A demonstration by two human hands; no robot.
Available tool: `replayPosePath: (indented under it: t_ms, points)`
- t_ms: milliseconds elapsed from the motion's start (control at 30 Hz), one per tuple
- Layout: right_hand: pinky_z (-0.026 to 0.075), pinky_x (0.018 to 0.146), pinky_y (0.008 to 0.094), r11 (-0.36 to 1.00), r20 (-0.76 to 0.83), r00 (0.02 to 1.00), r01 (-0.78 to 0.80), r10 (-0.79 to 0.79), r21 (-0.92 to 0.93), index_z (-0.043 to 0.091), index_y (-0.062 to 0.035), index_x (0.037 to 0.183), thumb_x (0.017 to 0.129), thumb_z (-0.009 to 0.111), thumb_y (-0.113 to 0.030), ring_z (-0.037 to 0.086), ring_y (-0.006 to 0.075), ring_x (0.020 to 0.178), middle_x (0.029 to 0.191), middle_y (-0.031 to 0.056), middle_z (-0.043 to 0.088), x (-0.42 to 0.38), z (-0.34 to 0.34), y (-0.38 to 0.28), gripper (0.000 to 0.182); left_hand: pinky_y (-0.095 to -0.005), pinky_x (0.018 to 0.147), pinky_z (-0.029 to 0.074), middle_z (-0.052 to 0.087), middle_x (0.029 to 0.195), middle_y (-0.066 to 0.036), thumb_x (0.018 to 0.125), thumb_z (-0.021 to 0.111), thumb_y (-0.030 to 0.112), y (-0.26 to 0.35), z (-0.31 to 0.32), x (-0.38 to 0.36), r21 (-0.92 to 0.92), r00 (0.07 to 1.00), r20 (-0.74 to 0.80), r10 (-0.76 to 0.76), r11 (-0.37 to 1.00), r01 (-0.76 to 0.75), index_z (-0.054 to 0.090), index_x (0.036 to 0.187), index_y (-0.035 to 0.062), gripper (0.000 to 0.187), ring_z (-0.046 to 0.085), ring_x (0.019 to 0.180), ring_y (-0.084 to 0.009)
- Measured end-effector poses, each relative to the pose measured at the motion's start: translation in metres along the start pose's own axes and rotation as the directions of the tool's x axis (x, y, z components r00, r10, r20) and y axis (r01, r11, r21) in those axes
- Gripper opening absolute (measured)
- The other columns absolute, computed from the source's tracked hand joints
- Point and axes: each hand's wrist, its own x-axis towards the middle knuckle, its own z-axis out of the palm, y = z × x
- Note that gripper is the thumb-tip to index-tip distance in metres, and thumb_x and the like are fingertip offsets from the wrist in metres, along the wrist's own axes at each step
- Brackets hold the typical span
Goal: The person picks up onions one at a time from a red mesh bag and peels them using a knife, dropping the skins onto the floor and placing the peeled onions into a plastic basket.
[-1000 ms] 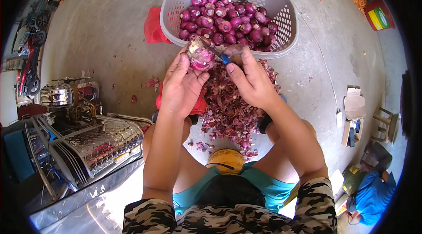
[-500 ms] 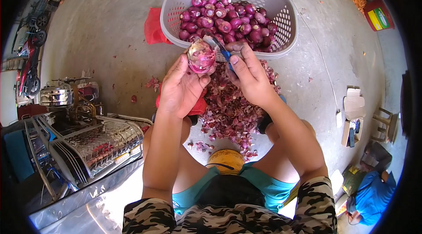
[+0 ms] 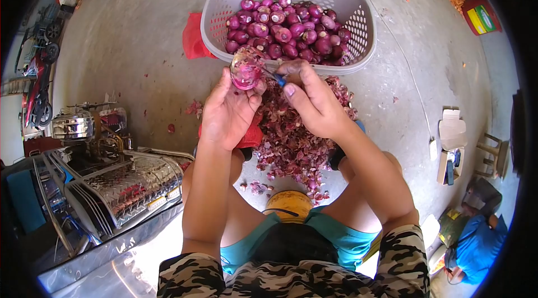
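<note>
My left hand (image 3: 230,110) is closed round a red onion (image 3: 246,71) with ragged, flaking skin, held up in front of the basket's near rim. In my right hand (image 3: 316,99) is a small knife (image 3: 279,79) with a blue handle. Its blade points left, toward the onion's side; whether it touches cannot be made out. Beyond both hands stands a grey plastic basket (image 3: 367,54) holding many peeled, shiny red onions (image 3: 283,35). Beneath my hands, a heap of loose onion skins (image 3: 297,130) covers the floor between my feet.
Red mesh (image 3: 246,136) lies beside my left leg, and a red cloth-like piece (image 3: 194,37) by the basket. A yellow bucket (image 3: 288,203) is between my thighs. Shiny metal vehicle parts (image 3: 134,180) stand at left. A person in blue (image 3: 476,247) is at lower right.
The onion and my left hand have shifted slightly left and up. My right hand has turned the knife, so less of the blade and handle shows. The basket appears slightly further left.
</note>
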Motion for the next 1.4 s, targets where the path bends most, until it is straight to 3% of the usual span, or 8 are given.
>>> replayPosePath:
  t_ms: [333, 433, 533, 667, 833, 933, 1067, 1400]
  points:
    - [0.048, 0.07, 0.0432, 0.942, 0.088, 0.99, 0.136, -0.114, -0.307, 0.047, -0.002, 0.11, 0.09, 0.052, -0.021, 0.061, 0.0397, 0.081, 0.087, 0.02, 0.062, 0.0, -0.003, -0.005, 0.028, -0.0274, 0.08, 0.052, 0.056, 0.116, -0.006, 0.097, 0.046, 0.024, 0.002, -0.003, 0.0, 0.186, 0.984, -0.072, 0.166, 0.971, -0.15, 0.041, 0.131, 0.0074, 0.038, 0.057, 0.099, -0.0135]
    - [0.048, 0.07, 0.0443, 0.956, 0.076, 0.996, 0.064, -0.043, -0.288, 0.047, -0.0018, 0.11, 0.09, 0.053, -0.02, 0.061, 0.0399, 0.081, 0.086, 0.0206, 0.062, 0.001, 0.0, -0.006, 0.027, -0.0274, 0.08, 0.052, 0.054, 0.12, -0.005, 0.097, 0.046, 0.021, 0.001, 0.006, -0.002, 0.261, 0.971, -0.054, 0.231, 0.942, -0.209, 0.037, 0.135, 0.0085, 0.041, 0.056, 0.101, -0.013]
    - [0.047, 0.076, 0.0368, 0.952, 0.115, 0.991, -0.026, 0.063, -0.306, 0.047, -0.0008, 0.115, 0.092, 0.051, -0.017, 0.061, 0.031, 0.085, 0.096, 0.0184, 0.06, 0.001, 0.0, -0.007, 0.029, -0.0278, 0.081, 0.052, 0.053, 0.12, -0.005, 0.097, 0.046, 0.02, -0.001, 0.006, -0.002, 0.327, 0.956, -0.042, 0.29, 0.908, -0.261, 0.035, 0.136, 0.0083, 0.042, 0.056, 0.101, -0.013]
    - [0.047, 0.076, 0.0371, 0.941, 0.074, 0.997, -0.002, 0.029, -0.34, 0.047, -0.0004, 0.115, 0.092, 0.052, -0.016, 0.061, 0.0324, 0.085, 0.096, 0.019, 0.06, 0.001, 0.005, -0.003, 0.028, -0.0272, 0.079, 0.051, 0.055, 0.118, -0.005, 0.097, 0.046, 0.021, -0.003, 0.005, -0.002, 0.388, 0.936, -0.051, 0.347, 0.871, -0.302, 0.038, 0.135, 0.0084, 0.04, 0.056, 0.099, -0.0126]
    - [0.047, 0.074, 0.0388, 0.956, 0.11, 0.993, -0.011, 0.045, -0.292, 0.047, -0.0005, 0.114, 0.091, 0.052, -0.015, 0.062, 0.0348, 0.085, 0.094, 0.0205, 0.06, 0.003, 0.004, -0.005, 0.028, -0.0259, 0.077, 0.05, 0.058, 0.112, -0.005, 0.097, 0.046, 0.024, -0.001, -0.005, -0.001, 0.153, 0.975, -0.121, 0.184, 0.974, -0.165, 0.046, 0.127, 0.0073, 0.035, 0.058, 0.093, -0.0125]
    - [0.048, 0.062, 0.0463, 0.926, 0.054, 0.995, 0.102, -0.089, -0.363, 0.045, -0.0036, 0.106, 0.089, 0.055, -0.019, 0.061, 0.0398, 0.075, 0.081, 0.0202, 0.062, 0.003, 0.008, 0.002, 0.025, -0.0257, 0.076, 0.05, 0.059, 0.108, -0.005, 0.097, 0.047, 0.025, 0.001, -0.005, 0.0, 0.144, 0.977, -0.148, 0.156, 0.98, -0.135, 0.05, 0.123, 0.0063, 0.032, 0.058, 0.091, -0.0135]
    - [0.049, 0.061, 0.0458, 0.91, 0.029, 0.997, 0.083, -0.078, -0.407, 0.047, -0.0039, 0.106, 0.088, 0.055, -0.019, 0.062, 0.0387, 0.074, 0.081, 0.0199, 0.062, 0.003, 0.01, 0.0, 0.025, -0.0244, 0.074, 0.051, 0.06, 0.105, -0.009, 0.096, 0.048, 0.027, -0.002, -0.001, 0.001, 0.104, 0.971, -0.173, 0.165, 0.983, -0.148, 0.053, 0.112, 0.0004, 0.032, 0.057, 0.091, -0.0159]
    - [0.049, 0.066, 0.0446, 0.901, 0.043, 0.998, 0.066, -0.053, -0.429, 0.049, -0.0031, 0.107, 0.089, 0.056, -0.021, 0.062, 0.0381, 0.08, 0.087, 0.0196, 0.063, 0.005, 0.008, 0.002, 0.026, -0.0265, 0.072, 0.05, 0.061, 0.102, -0.006, 0.095, 0.049, 0.028, -0.005, -0.01, 0.005, -0.045, 0.983, -0.167, 0.083, 0.995, -0.091, 0.055, 0.111, 0.0043, 0.029, 0.058, 0.09, -0.0168]
